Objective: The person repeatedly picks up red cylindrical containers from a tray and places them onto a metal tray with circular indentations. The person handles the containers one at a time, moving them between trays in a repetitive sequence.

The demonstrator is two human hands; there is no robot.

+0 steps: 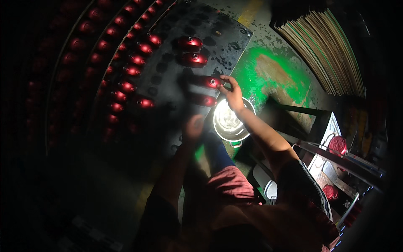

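Observation:
My right hand [232, 93] is at the right end of a shiny red rounded piece [205, 81] with a small metal fitting on it. Thumb and fingers close around that end, over the dark tabletop [172, 88]. Just nearer lies another red rounded piece [203, 100], partly in shadow. Closer to my body, at the table's near edge, is my left hand [194, 126]; it is dim and blurred, so its fingers do not show clearly. Farther off on the same table, a pair of matching red pieces [194, 59] sits close together.
Rows of similar red pieces [126, 87] fill the left side. A shiny metal pot [233, 122] stands right of the table edge, below my right forearm. A stack of thin boards [321, 50] is at far right. Nearer right is a metal frame [336, 157] with red round pieces.

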